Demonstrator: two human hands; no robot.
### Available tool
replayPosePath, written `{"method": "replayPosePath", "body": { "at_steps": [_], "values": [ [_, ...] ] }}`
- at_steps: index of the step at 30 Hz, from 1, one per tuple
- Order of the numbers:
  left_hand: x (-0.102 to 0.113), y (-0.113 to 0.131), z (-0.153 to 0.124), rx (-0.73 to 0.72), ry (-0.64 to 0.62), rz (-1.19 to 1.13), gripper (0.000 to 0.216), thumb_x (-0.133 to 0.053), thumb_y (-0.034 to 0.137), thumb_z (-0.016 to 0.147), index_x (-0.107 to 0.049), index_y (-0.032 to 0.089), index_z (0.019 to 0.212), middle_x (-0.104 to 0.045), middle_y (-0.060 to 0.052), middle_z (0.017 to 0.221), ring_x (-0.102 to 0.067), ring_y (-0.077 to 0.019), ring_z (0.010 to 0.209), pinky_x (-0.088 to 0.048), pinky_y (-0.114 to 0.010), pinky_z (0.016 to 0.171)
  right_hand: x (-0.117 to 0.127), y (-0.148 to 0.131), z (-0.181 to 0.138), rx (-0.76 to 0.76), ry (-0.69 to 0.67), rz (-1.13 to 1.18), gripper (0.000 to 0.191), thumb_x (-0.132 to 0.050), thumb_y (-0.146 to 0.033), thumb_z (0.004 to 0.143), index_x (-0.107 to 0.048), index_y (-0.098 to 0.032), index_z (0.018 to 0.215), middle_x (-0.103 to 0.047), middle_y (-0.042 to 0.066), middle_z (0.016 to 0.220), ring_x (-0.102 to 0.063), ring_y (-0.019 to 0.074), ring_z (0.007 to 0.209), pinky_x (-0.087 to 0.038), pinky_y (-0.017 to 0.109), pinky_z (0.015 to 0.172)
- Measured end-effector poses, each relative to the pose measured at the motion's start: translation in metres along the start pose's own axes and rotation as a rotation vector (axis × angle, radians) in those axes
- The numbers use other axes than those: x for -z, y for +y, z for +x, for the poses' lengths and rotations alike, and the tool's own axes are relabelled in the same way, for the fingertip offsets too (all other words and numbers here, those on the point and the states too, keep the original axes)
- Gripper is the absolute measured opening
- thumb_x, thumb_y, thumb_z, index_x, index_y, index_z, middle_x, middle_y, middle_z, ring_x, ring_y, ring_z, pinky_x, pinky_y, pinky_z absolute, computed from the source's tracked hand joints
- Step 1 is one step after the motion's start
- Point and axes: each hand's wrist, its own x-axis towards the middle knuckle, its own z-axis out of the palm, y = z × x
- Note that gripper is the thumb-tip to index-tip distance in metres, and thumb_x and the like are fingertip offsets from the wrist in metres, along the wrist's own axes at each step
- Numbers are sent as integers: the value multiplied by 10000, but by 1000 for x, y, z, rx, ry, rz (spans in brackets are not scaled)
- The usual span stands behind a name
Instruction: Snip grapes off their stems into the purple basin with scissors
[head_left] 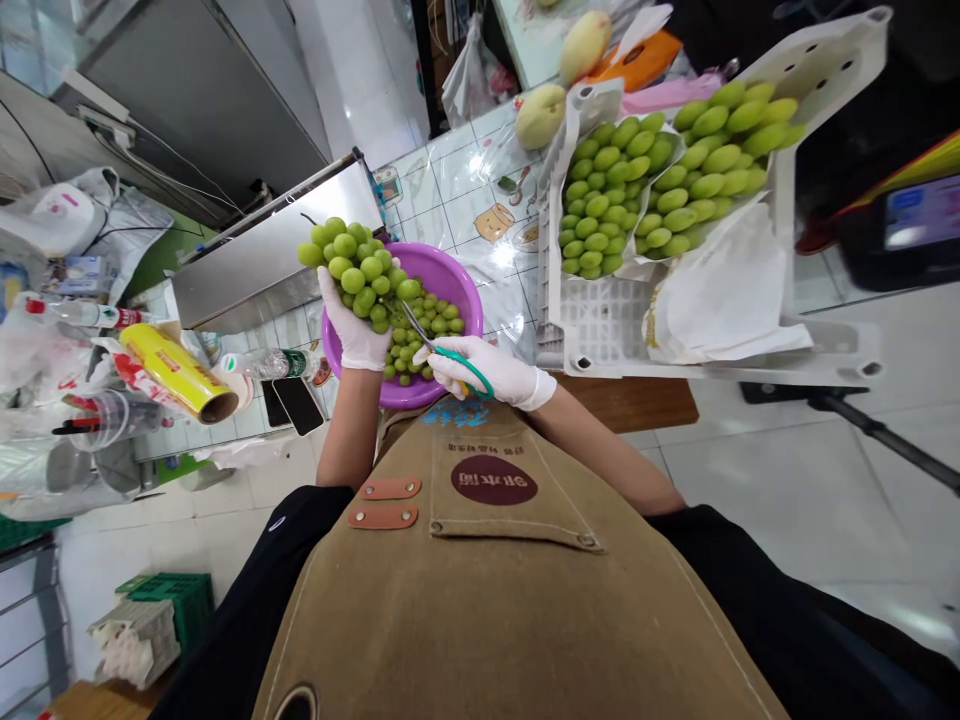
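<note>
In my gloved left hand rests a bunch of green grapes, held up over the left side of a purple basin. My right hand, also in a white glove, grips scissors with green handles. Their narrow blades point up and left at the lower right edge of the bunch; whether they touch a stem I cannot tell. Below, many loose green grapes lie in the basin. Some of the fingers under the bunch are hidden by the fruit.
On the right, a white plastic crate holds more grape bunches and white paper. Two pale melons sit behind it. To the left are a phone, a water bottle, a yellow film roll and a metal box.
</note>
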Motion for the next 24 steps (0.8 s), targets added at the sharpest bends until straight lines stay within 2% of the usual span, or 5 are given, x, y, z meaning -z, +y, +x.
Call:
{"method": "replayPosePath", "body": {
  "at_steps": [6, 10, 14, 20, 24],
  "values": [
    [0, 0, -5, -30, -83, 13, 730, -367, 839, 1041, -687, 353, 1481, -767, -69, 1477, -576, -294, 1599, -579, -462, 1264, 1, -1, 5, 2, -36, 63, 532, -772, -688, 994, -612, -189, 898, -577, -51, 652, -512, 89, 504, -408, 243, 480],
    [-4, 1, -9, -64, -154, -1, 747, -242, 831, 1082, -672, 355, 1465, -734, -18, 1538, -473, -289, 1677, -569, -458, 1267, -1, -2, 7, 8, -53, 206, 537, -790, -687, 983, -661, -166, 1012, -594, -53, 680, -522, 92, 505, -435, 239, 457],
    [-12, 1, -15, -84, -104, 33, 821, -138, 885, 1064, -631, 388, 1493, -735, 32, 1537, -403, -268, 1717, -528, -471, 1306, -8, -5, 8, -13, 13, 238, 566, -852, -694, 928, -655, -169, 1000, -589, -61, 657, -520, 84, 499, -435, 215, 440],
    [-12, 1, -14, -99, -111, 25, 751, -153, 773, 1114, -578, 366, 1581, -745, -11, 1520, -563, -278, 1613, -582, -504, 1275, -10, -9, 7, 6, -2, 203, 565, -784, -714, 979, -656, -164, 951, -598, -57, 605, -519, 87, 439, -428, 218, 398],
    [-3, -1, -10, -87, -84, 87, 735, -258, 799, 1073, -628, 360, 1531, -729, -47, 1544, -614, -279, 1563, -621, -427, 1202, -8, -8, 10, 50, -13, 94, 556, -768, -699, 995, -617, -184, 854, -585, -68, 522, -488, 80, 378, -396, 215, 389]
  ]
}}
